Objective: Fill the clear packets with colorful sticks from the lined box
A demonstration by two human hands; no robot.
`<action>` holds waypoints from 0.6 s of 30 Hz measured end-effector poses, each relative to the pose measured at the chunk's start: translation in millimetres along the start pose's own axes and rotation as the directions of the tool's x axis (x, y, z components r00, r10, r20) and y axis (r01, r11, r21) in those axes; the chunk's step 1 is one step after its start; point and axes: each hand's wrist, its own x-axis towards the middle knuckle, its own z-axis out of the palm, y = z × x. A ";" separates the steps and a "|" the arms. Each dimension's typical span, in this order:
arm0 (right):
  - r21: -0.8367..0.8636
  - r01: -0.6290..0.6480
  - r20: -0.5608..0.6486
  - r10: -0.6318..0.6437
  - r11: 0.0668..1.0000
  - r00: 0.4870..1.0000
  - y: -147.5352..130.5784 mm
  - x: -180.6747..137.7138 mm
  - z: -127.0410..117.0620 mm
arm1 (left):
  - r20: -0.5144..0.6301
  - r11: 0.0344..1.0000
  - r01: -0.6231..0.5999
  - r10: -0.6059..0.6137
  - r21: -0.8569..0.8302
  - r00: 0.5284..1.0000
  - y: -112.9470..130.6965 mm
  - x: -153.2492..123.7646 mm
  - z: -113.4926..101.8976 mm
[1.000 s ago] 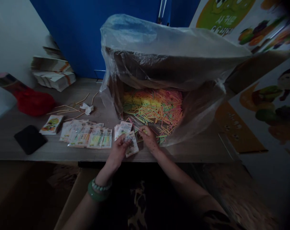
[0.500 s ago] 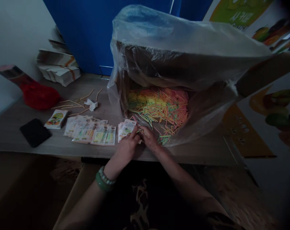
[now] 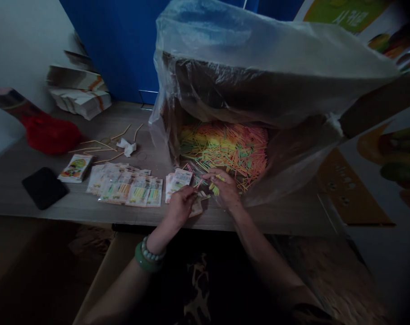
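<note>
My left hand [image 3: 181,205], with beaded and green bracelets at its wrist, pinches a small packet [image 3: 196,208] near the table's front edge. To its right, my right hand [image 3: 229,192] is closed around a few short yellow sticks [image 3: 215,187], at the mouth of a big clear plastic bag [image 3: 205,34]. Many thin coloured sticks [image 3: 225,144], pink, orange, yellow and green, lie heaped inside the bag. Just behind my left hand is a small pile of printed packets [image 3: 177,179]. Filled clear packets [image 3: 139,192] overlap in a row further left.
A black flat object [image 3: 44,188] and a printed pack [image 3: 75,168] lie at the left. Behind them are a red bundle [image 3: 51,135], bent tan sticks [image 3: 93,146], crumpled tissue [image 3: 126,147] and stacked cartons [image 3: 79,99]. A printed carton [image 3: 353,194] stands at the right.
My hands have moved apart. The right one has shifted right and up toward the heap, and the yellow sticks in it now show. The packet by my left hand has come into view.
</note>
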 end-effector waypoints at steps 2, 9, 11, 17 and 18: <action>0.057 -0.041 0.035 0.039 0.998 0.999 -0.2 -8.3 11.7 | 0.038 0.993 0.067 -0.064 -0.093 0.997 1.3 1.2 9.3; -0.132 0.113 -0.099 -0.127 0.985 0.987 5.1 -11.4 21.1 | 0.111 0.851 0.238 -0.210 -0.467 0.971 1.2 -2.3 5.2; -0.289 0.107 -0.061 -0.130 0.951 0.990 13.3 -5.4 14.1 | 0.128 0.775 0.280 -0.253 -0.567 0.959 1.4 -5.0 -1.2; -0.430 0.089 0.056 -0.071 0.898 0.996 32.0 0.4 8.6 | 0.236 0.662 0.404 -0.331 -0.631 0.913 1.1 -12.6 -4.5; -0.442 0.109 0.081 -0.081 0.890 0.993 31.9 -0.2 9.0 | 0.251 0.647 0.420 -0.341 -0.637 0.906 0.9 -13.8 -4.4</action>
